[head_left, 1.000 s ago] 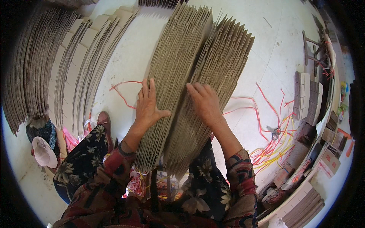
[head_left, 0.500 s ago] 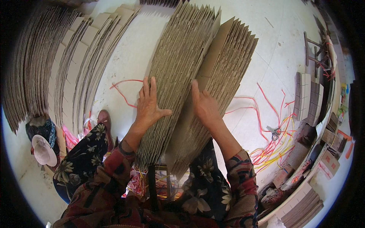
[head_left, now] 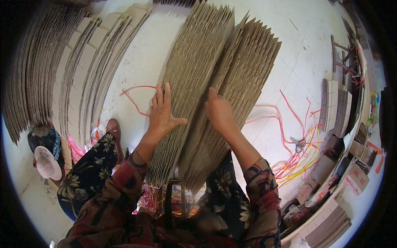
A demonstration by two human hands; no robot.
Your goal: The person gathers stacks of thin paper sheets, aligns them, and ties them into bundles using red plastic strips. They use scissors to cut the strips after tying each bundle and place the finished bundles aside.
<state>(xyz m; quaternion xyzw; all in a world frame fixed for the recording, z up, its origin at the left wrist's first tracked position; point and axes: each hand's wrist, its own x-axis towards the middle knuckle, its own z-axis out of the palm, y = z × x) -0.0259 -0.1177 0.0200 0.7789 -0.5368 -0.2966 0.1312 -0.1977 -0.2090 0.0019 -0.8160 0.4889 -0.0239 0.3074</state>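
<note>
A long row of brown corrugated cardboard sheets [head_left: 188, 74] stands on edge in front of me, running away between my knees. A dark gap splits it from a second bunch of cardboard sheets [head_left: 252, 62] on the right. My left hand [head_left: 162, 110] rests against the left side of the row, fingers and thumb spread. At the gap, my right hand [head_left: 220, 111] touches the sheets, its index finger pointing away from me. That hand is smeared by motion, and its thumb and fingertips are partly hidden. A few sheets lean together just left of the right bunch.
More cardboard stacks [head_left: 78, 78] stand at the left, near a pale hat [head_left: 48, 163]. Red and yellow straps [head_left: 295, 165] lie tangled on the floor at right, with scissors [head_left: 298, 144] on them. A wooden stool [head_left: 342, 56] and small cardboard bundles [head_left: 329, 105] line the right side.
A few sheets have shifted from the left row toward the right bunch, covering much of its bare face. My right hand has moved slightly; my left hand stays in place.
</note>
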